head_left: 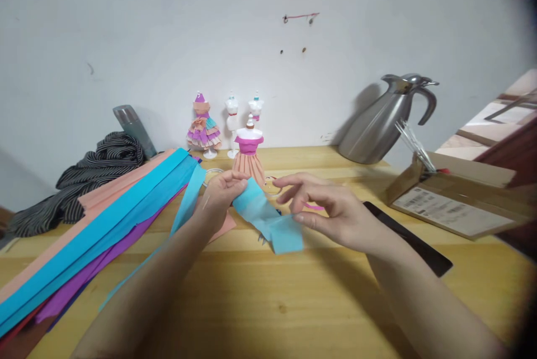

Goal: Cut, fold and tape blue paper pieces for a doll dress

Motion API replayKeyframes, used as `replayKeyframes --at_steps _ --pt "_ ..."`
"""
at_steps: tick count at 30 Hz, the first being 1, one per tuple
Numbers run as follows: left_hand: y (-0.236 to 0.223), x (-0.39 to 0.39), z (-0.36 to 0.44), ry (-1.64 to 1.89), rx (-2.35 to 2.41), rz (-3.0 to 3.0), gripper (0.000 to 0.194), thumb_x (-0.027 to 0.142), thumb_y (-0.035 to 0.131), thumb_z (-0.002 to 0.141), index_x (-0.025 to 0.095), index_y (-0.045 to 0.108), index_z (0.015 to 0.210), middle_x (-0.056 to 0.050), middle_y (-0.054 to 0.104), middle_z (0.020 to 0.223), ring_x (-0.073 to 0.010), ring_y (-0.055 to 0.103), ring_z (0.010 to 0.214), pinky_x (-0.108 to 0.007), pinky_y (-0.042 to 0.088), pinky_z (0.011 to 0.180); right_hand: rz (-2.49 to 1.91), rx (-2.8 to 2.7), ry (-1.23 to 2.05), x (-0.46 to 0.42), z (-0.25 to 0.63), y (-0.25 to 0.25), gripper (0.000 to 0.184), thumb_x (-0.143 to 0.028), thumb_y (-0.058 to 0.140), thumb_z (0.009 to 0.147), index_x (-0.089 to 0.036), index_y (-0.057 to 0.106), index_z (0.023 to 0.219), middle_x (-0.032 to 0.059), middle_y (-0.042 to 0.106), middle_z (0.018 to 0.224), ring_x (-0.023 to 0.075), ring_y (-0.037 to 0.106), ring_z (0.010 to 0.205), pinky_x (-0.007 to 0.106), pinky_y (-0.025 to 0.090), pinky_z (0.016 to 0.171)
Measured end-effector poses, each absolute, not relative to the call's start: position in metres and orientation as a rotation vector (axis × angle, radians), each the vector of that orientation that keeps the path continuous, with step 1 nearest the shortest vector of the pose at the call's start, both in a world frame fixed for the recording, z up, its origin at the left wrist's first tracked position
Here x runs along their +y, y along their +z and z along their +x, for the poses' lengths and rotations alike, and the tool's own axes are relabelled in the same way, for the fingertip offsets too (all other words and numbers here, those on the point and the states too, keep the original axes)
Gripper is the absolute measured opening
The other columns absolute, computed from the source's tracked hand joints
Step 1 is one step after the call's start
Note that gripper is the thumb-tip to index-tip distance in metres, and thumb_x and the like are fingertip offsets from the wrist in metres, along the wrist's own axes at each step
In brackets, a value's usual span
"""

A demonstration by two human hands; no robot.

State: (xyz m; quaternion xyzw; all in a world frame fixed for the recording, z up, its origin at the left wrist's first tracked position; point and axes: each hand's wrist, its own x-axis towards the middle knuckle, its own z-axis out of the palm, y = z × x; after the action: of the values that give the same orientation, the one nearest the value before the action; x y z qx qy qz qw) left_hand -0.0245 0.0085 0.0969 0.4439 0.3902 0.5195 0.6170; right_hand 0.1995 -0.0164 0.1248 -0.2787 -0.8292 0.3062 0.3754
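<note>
A light-blue crepe paper strip (255, 208) hangs above the table, its upper end pinched between the thumb and fingers of my left hand (222, 194). The strip's lower end is folded or creased and slants toward the right. Beside that end is my right hand (331, 208), fingers bent and apart, the thumb tip near the paper; I cannot tell whether it touches. Just beyond my hands stands a small mannequin (248, 146) in a purple top and pleated peach skirt. Another light-blue strip (188, 197) runs down behind my left forearm.
Long crepe paper sheets (113, 208) in peach, blue and purple lie at left, near striped cloth (100, 163) and a grey bottle (134, 130). Behind are a mannequin in a ruffled dress (203, 130) and two plainer ones. At right: steel jug (377, 118), cardboard box (457, 197), black phone (411, 239).
</note>
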Motion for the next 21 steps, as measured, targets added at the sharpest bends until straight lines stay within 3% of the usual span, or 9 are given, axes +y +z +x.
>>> replayKeyframes --at_steps 3,8,12,16,21 --pt "0.098 0.002 -0.022 1.125 0.874 1.016 0.035 0.036 0.080 0.063 0.015 0.065 0.086 -0.003 0.067 0.069 -0.0160 0.063 0.062 -0.028 0.048 0.061 -0.638 -2.129 0.826 -0.020 0.188 0.120 0.014 -0.013 0.058 0.085 -0.017 0.058 0.071 0.0140 0.061 0.126 0.0188 0.069 0.085 0.037 0.054 0.080" --pt "0.095 -0.002 -0.019 0.936 0.763 0.986 0.033 0.035 0.078 0.067 0.015 0.068 0.091 -0.007 0.070 0.080 -0.0161 0.064 0.069 -0.027 0.047 0.063 -0.598 -2.156 0.627 -0.020 0.174 0.110 0.017 -0.012 0.056 0.086 -0.018 0.063 0.073 0.0136 0.063 0.124 0.0227 0.066 0.099 0.039 0.053 0.084" --pt "0.090 -0.002 -0.016 0.999 0.842 1.017 0.028 0.034 0.078 0.067 0.016 0.068 0.085 -0.003 0.067 0.070 -0.0121 0.058 0.058 -0.025 0.045 0.058 -0.621 -2.060 0.589 -0.019 0.172 0.105 0.015 -0.013 0.057 0.085 -0.020 0.067 0.076 0.0110 0.071 0.100 0.0206 0.068 0.087 0.034 0.054 0.074" --pt "0.088 -0.002 -0.014 1.020 0.922 1.093 0.025 0.034 0.076 0.067 0.017 0.069 0.083 -0.001 0.065 0.065 -0.0118 0.056 0.055 -0.025 0.043 0.056 -0.674 -1.915 0.703 -0.015 0.170 0.101 0.011 -0.017 0.064 0.081 -0.019 0.067 0.070 0.0067 0.070 0.079 0.0178 0.066 0.072 0.031 0.051 0.063" --pt "0.090 -0.003 -0.014 0.988 0.931 1.089 0.025 0.033 0.076 0.066 0.017 0.069 0.084 0.000 0.063 0.062 -0.0098 0.052 0.051 -0.025 0.042 0.055 -0.726 -1.791 0.947 -0.014 0.170 0.102 0.012 -0.021 0.071 0.075 -0.018 0.065 0.065 0.0080 0.070 0.085 0.0178 0.065 0.076 0.030 0.052 0.065"
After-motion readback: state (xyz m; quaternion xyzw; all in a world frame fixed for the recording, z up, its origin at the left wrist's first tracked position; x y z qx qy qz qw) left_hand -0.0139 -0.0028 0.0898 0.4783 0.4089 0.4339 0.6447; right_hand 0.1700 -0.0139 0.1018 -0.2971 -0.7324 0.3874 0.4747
